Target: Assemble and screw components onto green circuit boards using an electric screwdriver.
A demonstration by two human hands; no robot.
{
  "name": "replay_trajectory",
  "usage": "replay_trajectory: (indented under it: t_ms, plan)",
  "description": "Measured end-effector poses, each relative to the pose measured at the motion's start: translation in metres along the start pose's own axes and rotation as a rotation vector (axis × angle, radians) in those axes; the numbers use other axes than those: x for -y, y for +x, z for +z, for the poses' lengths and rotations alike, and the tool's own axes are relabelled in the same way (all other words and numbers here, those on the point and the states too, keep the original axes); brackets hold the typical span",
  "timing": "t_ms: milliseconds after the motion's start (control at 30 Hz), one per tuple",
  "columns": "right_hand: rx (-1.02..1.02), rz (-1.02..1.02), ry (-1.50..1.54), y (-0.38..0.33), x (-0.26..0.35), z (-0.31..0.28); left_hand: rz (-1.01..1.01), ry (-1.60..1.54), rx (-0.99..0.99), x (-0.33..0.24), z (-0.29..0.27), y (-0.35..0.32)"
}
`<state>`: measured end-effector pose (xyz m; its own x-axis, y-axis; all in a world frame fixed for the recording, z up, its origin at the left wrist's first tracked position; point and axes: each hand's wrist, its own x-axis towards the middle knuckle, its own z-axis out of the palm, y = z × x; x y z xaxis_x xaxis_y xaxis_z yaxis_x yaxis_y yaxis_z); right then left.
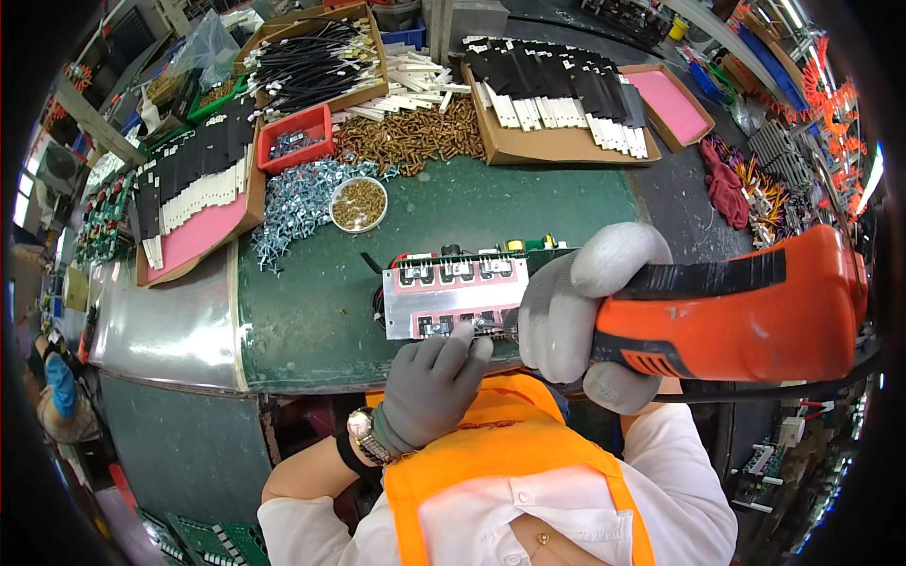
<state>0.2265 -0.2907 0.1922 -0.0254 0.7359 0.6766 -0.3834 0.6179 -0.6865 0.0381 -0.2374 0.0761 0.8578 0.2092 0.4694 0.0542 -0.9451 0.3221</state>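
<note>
My right hand (576, 307), in a grey glove, is wrapped around an orange electric screwdriver (746, 307) whose tip points left toward a circuit board assembly (453, 294) with a pink-topped metal plate. My left hand (429, 382), also grey-gloved with a wristwatch, rests its fingertips on the near edge of that assembly, beside the screwdriver tip. The assembly lies on the green work mat (311, 311). The screwdriver bit itself is hidden behind my fingers.
A small bowl of brown screws (359, 205) stands behind the board, with a heap of metal clips (297, 203), a pile of brown screws (411, 137), a red bin (294, 139) and cardboard trays of black-and-white strips (557, 104). Coloured wires (764, 198) lie right.
</note>
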Motion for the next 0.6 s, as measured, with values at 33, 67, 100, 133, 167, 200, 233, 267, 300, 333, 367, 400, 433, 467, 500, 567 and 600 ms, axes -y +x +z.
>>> replay_trajectory:
  t_ms: [33, 67, 100, 133, 167, 200, 233, 267, 300, 333, 367, 400, 433, 467, 500, 567, 600]
  plan:
    - [0.066, 0.002, 0.032, 0.003, -0.002, 0.000, 0.009, 0.125, -0.061, -0.004, 0.002, 0.001]
    - [0.132, 0.005, 0.063, 0.005, -0.005, 0.000, 0.004, 0.127, -0.062, -0.008, 0.007, 0.000]
    - [0.134, 0.005, 0.059, 0.006, -0.005, 0.002, -0.009, 0.214, -0.107, -0.012, 0.017, -0.001]
    - [0.090, 0.017, 0.113, 0.005, -0.006, 0.003, -0.023, 0.301, -0.152, -0.015, 0.025, -0.002]
    - [0.046, 0.028, 0.167, 0.004, -0.008, 0.003, -0.021, 0.301, -0.157, -0.016, 0.032, -0.003]
    - [0.167, 0.031, 0.189, 0.009, -0.011, -0.006, -0.036, 0.320, -0.174, -0.016, 0.038, -0.003]
    - [0.171, 0.033, 0.189, 0.009, -0.012, -0.007, -0.051, 0.339, -0.192, -0.017, 0.041, -0.003]
    - [0.188, 0.032, 0.147, 0.010, -0.012, -0.007, -0.052, 0.339, -0.196, -0.018, 0.043, -0.003]
    - [0.202, 0.032, 0.104, 0.010, -0.011, -0.007, -0.076, 0.313, -0.206, -0.020, 0.043, -0.002]
    - [0.202, 0.035, 0.099, 0.008, -0.011, -0.002, -0.100, 0.286, -0.216, -0.021, 0.044, 0.000]
    - [0.057, 0.020, 0.017, 0.002, -0.011, 0.009, -0.099, 0.282, -0.220, -0.019, 0.045, 0.001]
    - [-0.085, 0.007, -0.055, -0.004, -0.013, 0.022, -0.087, 0.301, -0.248, -0.017, 0.047, -0.002]
    - [-0.227, -0.006, -0.127, -0.005, -0.014, 0.029, -0.075, 0.321, -0.276, -0.015, 0.048, -0.004]
    - [-0.114, 0.043, -0.174, 0.001, -0.009, 0.030, -0.059, 0.309, -0.278, -0.012, 0.048, -0.006]
    - [-0.118, 0.042, -0.187, 0.006, -0.002, 0.026, -0.050, 0.300, -0.282, -0.012, 0.048, -0.004]
    - [0.083, 0.166, -0.019, 0.014, 0.009, 0.019, 0.000, 0.247, -0.226, -0.015, 0.046, 0.000]
    - [0.087, 0.170, -0.011, 0.012, 0.005, 0.023, 0.001, 0.225, -0.211, -0.013, 0.047, -0.003]
